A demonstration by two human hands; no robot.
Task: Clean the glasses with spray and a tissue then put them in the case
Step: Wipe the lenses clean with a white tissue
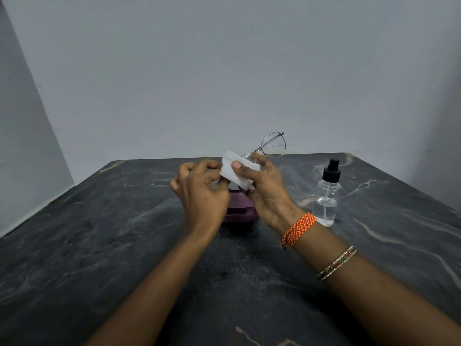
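case (239,208) behind both hands, spray bottle (327,193) right; marble table (99,245)

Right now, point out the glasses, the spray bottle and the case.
glasses (273,145), head view, on the clear lens away from the tissue.
spray bottle (327,196), head view, on its clear body.
case (240,208), head view, on the purple part showing between the hands.

light: dim, even, soft indoor | shadows: faint, diffuse under the forearms on the table (99,233) | glare: none, dull sheen on stone | focus: slightly soft all over | edges: wide-angle bending of wall (224,58) lines
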